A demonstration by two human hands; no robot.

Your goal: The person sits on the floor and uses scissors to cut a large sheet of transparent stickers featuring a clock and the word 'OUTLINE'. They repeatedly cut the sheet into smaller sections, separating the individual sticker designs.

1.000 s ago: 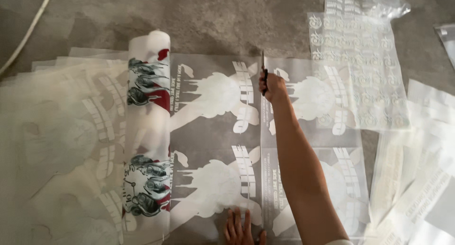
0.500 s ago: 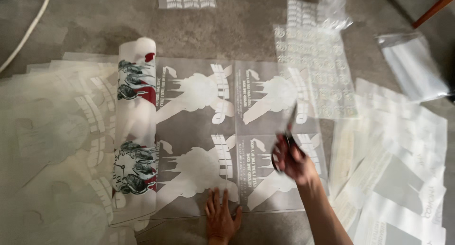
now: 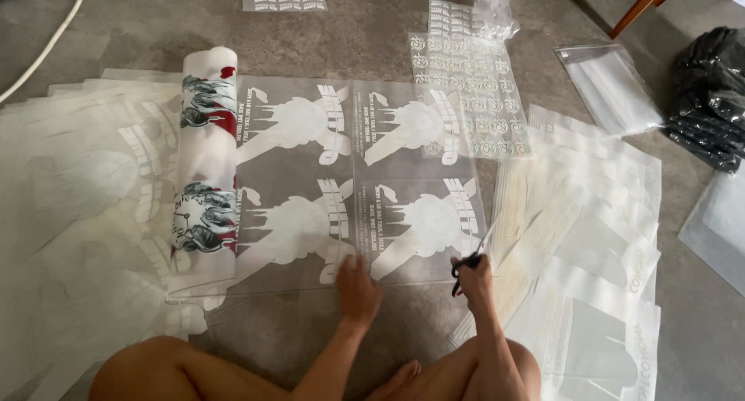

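Four white rabbit-like prints on the clear film [image 3: 353, 180], two rows by two, unrolled flat on the floor [image 3: 349, 28]. Roll [image 3: 206, 160] w/ grey-and-red prints lying at the film's left end, not yet unrolled further. Left hand [image 3: 358, 286] pressed flat, fingers spread, on the film's near edge at the middle. Right hand [image 3: 475, 275] closed round black-handled scissors [image 3: 472, 255], blades pointing up-right at the near right corner of the film. Faint line running down the middle between the left and right print pairs — cut or only a seam, can't tell. Seems the right pair is about separated from the rest; left pair and everything on the roll left to do. Stack of cut sheets [image 3: 590, 238] just right of the film, more sheets [image 3: 70, 184] spread out to the left. Sheet of small logos [image 3: 469, 98] touching the film's far right corner. Grey concrete floor, a bit dusty; white cable [image 3: 46, 48] far left, clear bags [image 3: 609, 86] and a black bundle [image 3: 710, 98] far right, a wooden leg [image 3: 648, 3] top right. Bare knees at the bottom edge — seated on the floor.
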